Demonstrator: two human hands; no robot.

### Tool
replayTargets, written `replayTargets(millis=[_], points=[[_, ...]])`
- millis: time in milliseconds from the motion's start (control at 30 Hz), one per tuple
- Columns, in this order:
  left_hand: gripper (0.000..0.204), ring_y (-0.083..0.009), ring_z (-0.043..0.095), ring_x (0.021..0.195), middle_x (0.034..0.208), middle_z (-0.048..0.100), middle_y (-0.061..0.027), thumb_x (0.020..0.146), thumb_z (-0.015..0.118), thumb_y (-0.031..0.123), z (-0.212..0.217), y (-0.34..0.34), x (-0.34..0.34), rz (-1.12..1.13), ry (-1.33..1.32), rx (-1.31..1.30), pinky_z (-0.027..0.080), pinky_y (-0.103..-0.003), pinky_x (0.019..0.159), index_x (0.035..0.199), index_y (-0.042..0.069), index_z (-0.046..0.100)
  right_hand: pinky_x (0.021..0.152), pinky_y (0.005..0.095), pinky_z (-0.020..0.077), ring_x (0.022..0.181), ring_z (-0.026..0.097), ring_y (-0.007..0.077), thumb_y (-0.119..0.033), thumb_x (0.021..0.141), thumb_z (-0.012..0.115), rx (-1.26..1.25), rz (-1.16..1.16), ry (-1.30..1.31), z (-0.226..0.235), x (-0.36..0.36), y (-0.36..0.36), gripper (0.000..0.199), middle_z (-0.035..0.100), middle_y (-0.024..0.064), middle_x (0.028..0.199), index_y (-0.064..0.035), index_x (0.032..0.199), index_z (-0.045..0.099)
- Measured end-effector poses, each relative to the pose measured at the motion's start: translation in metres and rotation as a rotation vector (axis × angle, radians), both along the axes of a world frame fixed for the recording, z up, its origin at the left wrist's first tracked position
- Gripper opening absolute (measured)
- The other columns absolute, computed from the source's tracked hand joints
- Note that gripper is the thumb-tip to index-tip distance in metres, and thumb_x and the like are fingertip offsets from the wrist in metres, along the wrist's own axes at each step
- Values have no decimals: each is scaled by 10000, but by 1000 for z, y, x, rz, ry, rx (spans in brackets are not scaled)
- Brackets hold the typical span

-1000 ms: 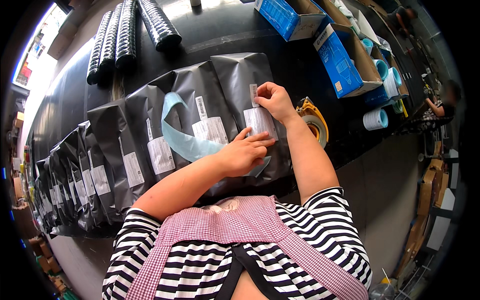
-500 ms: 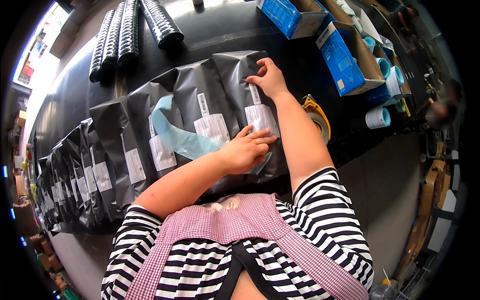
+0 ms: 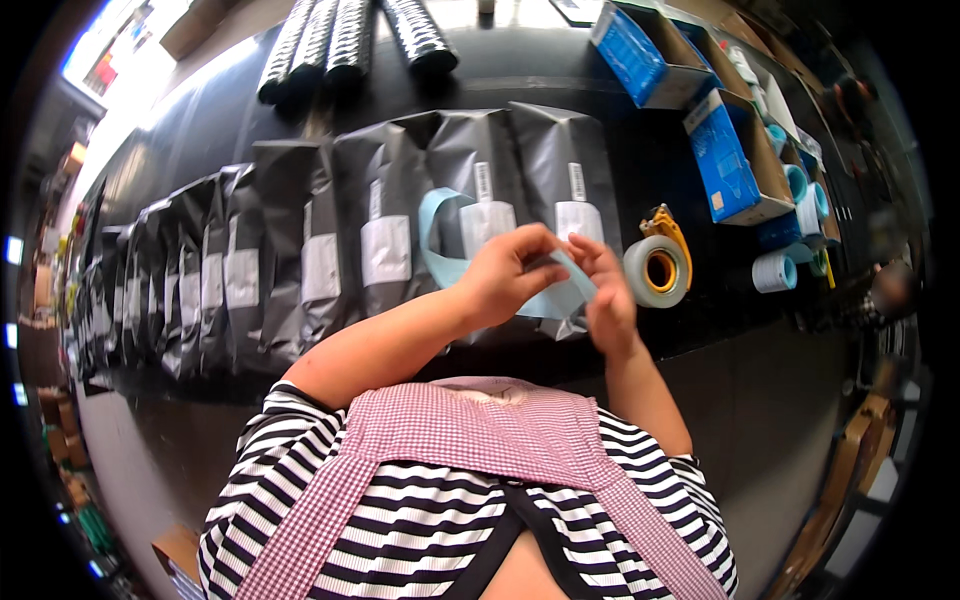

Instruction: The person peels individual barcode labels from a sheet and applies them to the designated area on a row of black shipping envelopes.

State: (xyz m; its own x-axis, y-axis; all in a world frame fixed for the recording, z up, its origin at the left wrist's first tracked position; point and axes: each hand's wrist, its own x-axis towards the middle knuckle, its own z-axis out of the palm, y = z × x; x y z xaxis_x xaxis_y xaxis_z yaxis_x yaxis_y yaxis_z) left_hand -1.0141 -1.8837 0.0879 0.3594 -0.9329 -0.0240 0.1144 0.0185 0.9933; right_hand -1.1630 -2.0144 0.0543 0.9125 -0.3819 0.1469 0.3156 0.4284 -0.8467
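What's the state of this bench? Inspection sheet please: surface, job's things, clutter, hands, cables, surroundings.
Surface: dark worktable, mostly covered along its length.
Job's things: light blue backing strip held up over a row of grey pouches, each with a white label; the row runs off to the left.
Clutter: tape dispenser right of the pouches; blue cartons and blue-and-white rolls at the right; black corrugated tubes at the far edge.
Hands: left hand and right hand both pinch the strip's near end, raised off the pouches.
Cables: nothing seen.
Surroundings: another person, blurred, at the right edge; brown boxes on the floor.
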Motion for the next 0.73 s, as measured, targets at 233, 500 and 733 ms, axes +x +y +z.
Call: replayTargets(millis=[233, 500, 733], points=[[113, -174, 658, 948, 1030, 656, -65, 1053, 563, 199, 30, 89, 0, 365, 838, -499, 541, -349, 861, 1086, 95, 536, 965, 279, 471, 1124, 600, 149, -74, 907, 749, -198, 191, 324, -48, 15, 154, 320, 644, 77, 1248, -4, 1200, 641], [281, -241, 642, 818, 860, 640, -138, 752, 550, -137, -49, 308, -55, 550, -494, 82, 510, -346, 766, 974, 27, 604, 908, 342, 580, 1029, 681, 187, -76, 1034, 526, 207, 268, 505, -20, -3, 256, 170, 661, 99, 1159, -17, 1192, 549], [349, -168, 653, 1026, 1127, 695, -66, 934, 712, 197, -85, 463, -150, 499, 509, 320, 534, -329, 902, 1254, 76, 642, 957, 341, 525, 1008, 674, 198, -52, 926, 722, -578, 792, 770, -63, -41, 391, 345, 714, 89, 1099, -52, 1262, 645]])
